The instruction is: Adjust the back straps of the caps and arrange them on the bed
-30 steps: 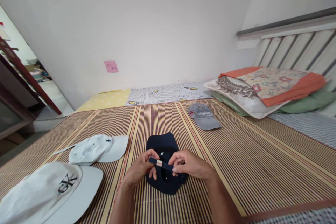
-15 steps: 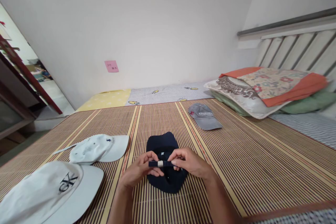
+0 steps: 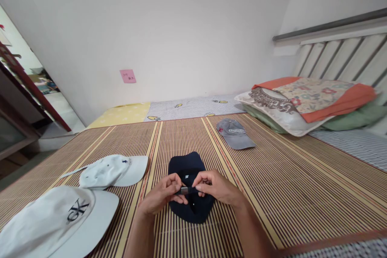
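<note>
A dark navy baseball cap [image 3: 190, 163] lies on the striped mat with its inside facing up and its brim pointing away from me. My left hand [image 3: 163, 193] pinches the left part of the cap's back strap. At the strap's right part, my right hand [image 3: 213, 185] is closed in a pinch as well. Between my fingertips shows a pale metal buckle [image 3: 184, 190] on the strap. A small white label is visible inside the cap. My fingers cover the strap's ends.
Two white caps rest at the left: one with a small logo [image 3: 105, 171], one with large black letters [image 3: 57, 217]. A grey cap [image 3: 236, 134] lies farther back on the striped mat [image 3: 272, 185]. Pillows [image 3: 314, 100] are stacked at the right, by the slatted headboard [image 3: 341, 56].
The strap between my hands has tilted, so its buckle looks darker and less of the band's face shows. Both hands keep nearly the same place; the cap stays put.
</note>
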Demonstrator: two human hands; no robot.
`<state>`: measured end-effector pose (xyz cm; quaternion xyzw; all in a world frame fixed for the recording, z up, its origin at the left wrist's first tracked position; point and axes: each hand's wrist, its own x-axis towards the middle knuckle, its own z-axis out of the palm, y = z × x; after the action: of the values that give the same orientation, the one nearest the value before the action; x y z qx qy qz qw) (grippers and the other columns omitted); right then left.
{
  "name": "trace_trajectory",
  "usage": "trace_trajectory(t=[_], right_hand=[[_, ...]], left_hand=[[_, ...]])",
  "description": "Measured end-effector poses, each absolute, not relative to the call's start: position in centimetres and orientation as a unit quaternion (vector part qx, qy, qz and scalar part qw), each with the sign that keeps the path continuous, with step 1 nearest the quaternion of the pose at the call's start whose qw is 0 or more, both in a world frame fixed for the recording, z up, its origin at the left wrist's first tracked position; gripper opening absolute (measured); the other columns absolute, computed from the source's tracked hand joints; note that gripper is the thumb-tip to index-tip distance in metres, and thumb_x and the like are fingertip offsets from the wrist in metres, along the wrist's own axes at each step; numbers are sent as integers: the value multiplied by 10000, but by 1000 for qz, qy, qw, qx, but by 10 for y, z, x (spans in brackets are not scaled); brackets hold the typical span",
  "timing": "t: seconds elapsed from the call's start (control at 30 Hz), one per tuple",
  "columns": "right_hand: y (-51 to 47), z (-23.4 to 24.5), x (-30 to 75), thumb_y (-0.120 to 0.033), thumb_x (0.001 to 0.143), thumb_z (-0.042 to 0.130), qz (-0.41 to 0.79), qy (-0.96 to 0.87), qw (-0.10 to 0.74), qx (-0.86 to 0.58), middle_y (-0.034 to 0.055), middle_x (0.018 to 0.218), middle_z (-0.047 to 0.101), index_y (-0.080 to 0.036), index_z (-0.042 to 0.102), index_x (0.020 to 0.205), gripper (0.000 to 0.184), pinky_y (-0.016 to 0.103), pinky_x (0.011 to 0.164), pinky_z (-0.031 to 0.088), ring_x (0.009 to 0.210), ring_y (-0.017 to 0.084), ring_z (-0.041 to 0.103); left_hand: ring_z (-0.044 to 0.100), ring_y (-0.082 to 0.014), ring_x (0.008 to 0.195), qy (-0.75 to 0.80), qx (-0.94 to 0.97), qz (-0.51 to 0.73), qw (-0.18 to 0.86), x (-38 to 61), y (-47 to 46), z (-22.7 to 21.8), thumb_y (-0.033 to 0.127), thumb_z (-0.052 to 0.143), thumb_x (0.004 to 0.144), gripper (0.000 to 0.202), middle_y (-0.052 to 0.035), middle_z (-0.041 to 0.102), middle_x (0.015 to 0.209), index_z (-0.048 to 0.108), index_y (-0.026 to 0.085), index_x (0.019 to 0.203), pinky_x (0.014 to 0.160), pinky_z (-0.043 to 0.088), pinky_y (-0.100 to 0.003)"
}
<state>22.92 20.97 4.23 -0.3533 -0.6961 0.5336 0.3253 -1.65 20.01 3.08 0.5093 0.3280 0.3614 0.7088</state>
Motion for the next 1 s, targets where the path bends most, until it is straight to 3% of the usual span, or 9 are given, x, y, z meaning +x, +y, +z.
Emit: trace_trajectory(t=[0.43,0.73,1.0], right_hand=[[209,42,232,-180,869,661,522,-699,318,-370,14,725,733,-174,751,949,120,262,674,515,694,159,704],[207,45,228,-172,849,669,535,-691,319,-367,2,703,714,-173,725,927,96,268,679,520,679,152,691],[208,40,230,-170,848,671,530,-694,325,-363,-6,692,696,-181,732,923,98,259,661,501,676,149,684]], left_hand=[[802,-187,813,384,526,341,679,-16,201,28,445,894,769,393,-25,744,797,637,158,848,703,579,-194],[804,-195,779,377,501,351,695,-16,199,30,466,912,738,416,-27,748,799,674,148,860,668,574,-198],[806,-219,833,415,523,329,668,-11,199,32,477,902,743,415,-35,752,823,669,150,848,739,587,-244]])
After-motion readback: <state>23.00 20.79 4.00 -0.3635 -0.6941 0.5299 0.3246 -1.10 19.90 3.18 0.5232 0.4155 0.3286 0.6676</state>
